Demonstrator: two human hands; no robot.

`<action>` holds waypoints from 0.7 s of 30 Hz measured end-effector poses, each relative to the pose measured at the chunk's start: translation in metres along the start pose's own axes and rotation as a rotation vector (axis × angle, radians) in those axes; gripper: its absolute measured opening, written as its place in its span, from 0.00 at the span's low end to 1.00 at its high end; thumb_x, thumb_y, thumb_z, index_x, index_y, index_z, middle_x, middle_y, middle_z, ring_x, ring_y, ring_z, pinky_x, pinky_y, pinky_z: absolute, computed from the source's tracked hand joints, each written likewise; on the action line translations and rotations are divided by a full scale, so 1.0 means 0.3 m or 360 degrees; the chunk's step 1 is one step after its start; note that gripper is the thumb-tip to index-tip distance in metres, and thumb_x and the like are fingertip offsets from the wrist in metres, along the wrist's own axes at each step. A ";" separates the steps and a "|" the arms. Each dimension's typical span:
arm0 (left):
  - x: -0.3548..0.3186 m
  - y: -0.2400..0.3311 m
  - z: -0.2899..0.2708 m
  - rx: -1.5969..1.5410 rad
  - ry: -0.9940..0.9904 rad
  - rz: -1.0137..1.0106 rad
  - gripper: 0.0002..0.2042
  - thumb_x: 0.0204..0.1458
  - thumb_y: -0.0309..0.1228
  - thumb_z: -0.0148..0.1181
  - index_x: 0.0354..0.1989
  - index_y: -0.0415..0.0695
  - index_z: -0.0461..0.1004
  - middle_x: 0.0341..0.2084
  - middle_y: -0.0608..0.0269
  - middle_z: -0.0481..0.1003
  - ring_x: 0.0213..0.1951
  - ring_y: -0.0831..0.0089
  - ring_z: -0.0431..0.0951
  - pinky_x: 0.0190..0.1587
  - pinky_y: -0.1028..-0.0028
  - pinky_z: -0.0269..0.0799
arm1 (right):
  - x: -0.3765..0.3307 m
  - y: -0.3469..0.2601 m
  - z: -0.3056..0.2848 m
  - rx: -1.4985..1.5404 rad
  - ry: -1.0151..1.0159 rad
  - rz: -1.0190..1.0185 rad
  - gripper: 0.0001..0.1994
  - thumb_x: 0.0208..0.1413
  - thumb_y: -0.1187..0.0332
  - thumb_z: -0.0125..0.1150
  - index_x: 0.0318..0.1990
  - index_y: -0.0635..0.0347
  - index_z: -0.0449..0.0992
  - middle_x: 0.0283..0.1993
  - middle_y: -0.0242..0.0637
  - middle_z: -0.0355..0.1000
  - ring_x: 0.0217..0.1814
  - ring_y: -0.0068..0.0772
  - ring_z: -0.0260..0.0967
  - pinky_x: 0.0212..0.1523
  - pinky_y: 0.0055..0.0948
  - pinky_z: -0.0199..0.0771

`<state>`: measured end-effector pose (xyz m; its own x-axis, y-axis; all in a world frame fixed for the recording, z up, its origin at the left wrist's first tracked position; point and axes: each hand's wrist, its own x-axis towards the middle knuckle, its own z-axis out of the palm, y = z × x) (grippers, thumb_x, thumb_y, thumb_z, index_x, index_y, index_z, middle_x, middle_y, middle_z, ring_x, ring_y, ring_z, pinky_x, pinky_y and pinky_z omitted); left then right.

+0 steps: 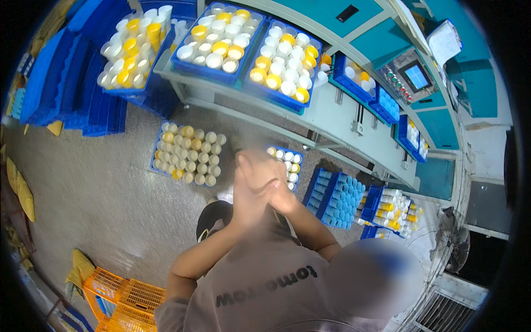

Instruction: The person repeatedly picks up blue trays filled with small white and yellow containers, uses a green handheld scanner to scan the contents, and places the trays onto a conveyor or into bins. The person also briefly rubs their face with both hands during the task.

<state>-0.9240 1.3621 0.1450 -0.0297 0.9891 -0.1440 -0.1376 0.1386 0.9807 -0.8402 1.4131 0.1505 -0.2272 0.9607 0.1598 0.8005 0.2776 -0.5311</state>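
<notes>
1. Both forearms come up from the lower edge of the view and meet in front of the chest, bent at the elbows.
2. The left hand is raised with its fingers stretched out and pointing up, palm turned toward the other hand.
3. The right hand lies against it, palm to palm, its fingers slanting across the left one's.
4. The two hands touch along the palms; neither holds anything.
5. The wrists sit close together just below the hands, the left forearm running down to the left, the right forearm down to the right.
6. The hands are slightly blurred, so single fingertips cannot be told apart.
</notes>
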 end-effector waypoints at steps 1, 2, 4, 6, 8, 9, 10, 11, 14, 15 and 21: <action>0.101 -0.022 0.019 -0.0002 -0.0107 -0.0003 0.23 0.52 0.24 0.68 0.52 0.37 0.62 0.45 0.61 0.71 0.47 0.77 0.73 0.51 0.75 0.71 | 0.058 0.081 0.010 0.0026 -0.0046 0.0051 0.12 0.60 0.56 0.56 0.37 0.55 0.77 0.31 0.45 0.76 0.29 0.51 0.76 0.27 0.43 0.74; 0.203 -0.041 0.040 -0.0053 -0.0230 -0.0088 0.23 0.52 0.24 0.68 0.52 0.36 0.62 0.45 0.61 0.72 0.47 0.77 0.73 0.51 0.75 0.71 | 0.129 0.168 0.020 0.0049 -0.0102 0.0084 0.13 0.61 0.55 0.55 0.37 0.55 0.77 0.30 0.46 0.77 0.28 0.52 0.76 0.27 0.44 0.74; 0.393 -0.081 0.068 0.0128 -0.0417 -0.0344 0.18 0.56 0.30 0.66 0.48 0.35 0.67 0.40 0.59 0.76 0.42 0.75 0.77 0.48 0.73 0.72 | 0.269 0.336 0.052 -0.0132 -0.0328 0.0327 0.17 0.62 0.51 0.54 0.38 0.54 0.78 0.27 0.48 0.77 0.29 0.54 0.76 0.29 0.48 0.75; 0.578 -0.138 0.069 -0.0351 -0.0620 -0.0905 0.14 0.55 0.31 0.66 0.43 0.35 0.72 0.36 0.59 0.79 0.39 0.74 0.79 0.44 0.72 0.74 | 0.394 0.509 0.052 -0.0269 -0.0417 0.0403 0.17 0.60 0.51 0.57 0.37 0.55 0.78 0.30 0.47 0.77 0.31 0.53 0.77 0.31 0.48 0.75; 0.829 -0.224 -0.006 0.0682 -0.0485 -0.0344 0.19 0.50 0.38 0.66 0.46 0.38 0.77 0.34 0.53 0.80 0.37 0.61 0.82 0.43 0.65 0.76 | 0.504 0.681 0.013 -0.0294 -0.0406 0.0234 0.16 0.58 0.52 0.59 0.37 0.56 0.78 0.33 0.47 0.77 0.33 0.52 0.76 0.34 0.48 0.76; 0.975 -0.279 -0.051 0.0959 -0.0178 -0.0112 0.16 0.49 0.37 0.67 0.43 0.40 0.79 0.32 0.55 0.81 0.35 0.57 0.81 0.41 0.64 0.76 | 0.551 0.742 0.009 -0.0305 -0.0395 0.0170 0.16 0.58 0.53 0.60 0.37 0.57 0.78 0.34 0.46 0.77 0.35 0.52 0.76 0.35 0.47 0.76; 1.129 -0.327 -0.131 0.1127 0.0052 0.0083 0.14 0.49 0.35 0.66 0.40 0.38 0.78 0.33 0.50 0.80 0.36 0.52 0.79 0.41 0.60 0.74 | 0.598 0.790 0.015 -0.0271 -0.0496 0.0173 0.15 0.57 0.54 0.61 0.37 0.57 0.78 0.35 0.47 0.77 0.36 0.51 0.76 0.36 0.48 0.75; 1.275 -0.371 -0.216 0.1572 0.0436 0.0502 0.12 0.49 0.32 0.64 0.38 0.37 0.77 0.34 0.46 0.78 0.37 0.49 0.77 0.43 0.57 0.72 | 0.645 0.838 0.008 -0.0249 -0.0590 0.0186 0.15 0.56 0.54 0.62 0.37 0.58 0.78 0.36 0.47 0.77 0.36 0.51 0.76 0.37 0.48 0.75; 1.610 -0.446 -0.479 0.2541 0.0587 0.0546 0.15 0.52 0.33 0.59 0.44 0.36 0.76 0.44 0.44 0.76 0.46 0.49 0.75 0.51 0.56 0.69 | 0.766 0.894 0.013 -0.0118 -0.0953 -0.0174 0.11 0.52 0.60 0.63 0.34 0.59 0.78 0.34 0.46 0.76 0.40 0.51 0.75 0.39 0.48 0.74; 1.669 -0.474 -0.518 0.2446 0.0676 0.0732 0.14 0.51 0.32 0.58 0.42 0.38 0.78 0.40 0.46 0.78 0.43 0.51 0.77 0.48 0.57 0.72 | 0.800 0.855 0.056 -0.0036 -0.0720 -0.0114 0.10 0.49 0.62 0.62 0.31 0.59 0.78 0.33 0.45 0.76 0.38 0.52 0.75 0.37 0.49 0.74; 1.781 -0.444 -0.531 0.2733 0.0254 0.0185 0.14 0.50 0.36 0.59 0.39 0.38 0.78 0.41 0.49 0.79 0.46 0.51 0.75 0.48 0.51 0.69 | 1.017 0.687 0.234 0.0242 -0.0826 -0.0183 0.15 0.52 0.61 0.62 0.40 0.64 0.74 0.31 0.47 0.74 0.36 0.50 0.76 0.37 0.46 0.76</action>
<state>-1.0793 1.8644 -0.0836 -0.0666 0.9974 0.0259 0.9975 0.0671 -0.0199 -0.7834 1.7641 0.0313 -0.5830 0.7906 -0.1870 0.6739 0.3421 -0.6548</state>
